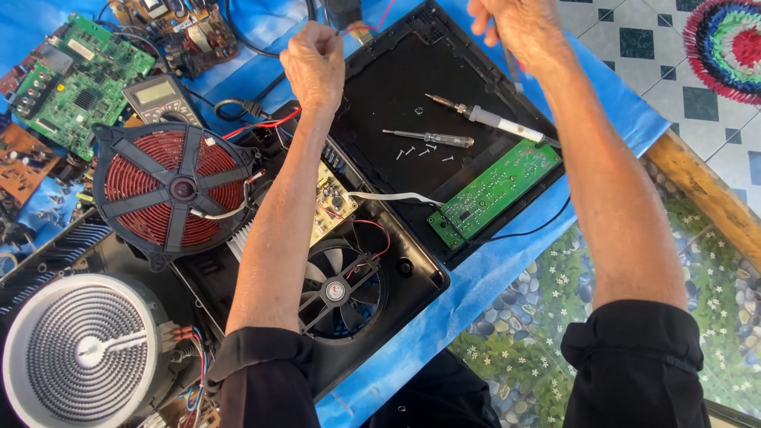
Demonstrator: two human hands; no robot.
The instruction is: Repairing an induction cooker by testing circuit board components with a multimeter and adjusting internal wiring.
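I am reaching both arms over an opened black cooker casing lying on a blue cloth. My left hand is clenching a thin wire end near the casing's far edge. My right hand is being cut off by the frame's top, so I cannot tell its grip. A soldering iron, screwdriver and loose screws are lying in the casing's bare middle. My left forearm is hiding part of the fan and board beneath.

Blue-covered table carries opened black cooker casing, red coil, white round heater, green circuit board, multimeter.
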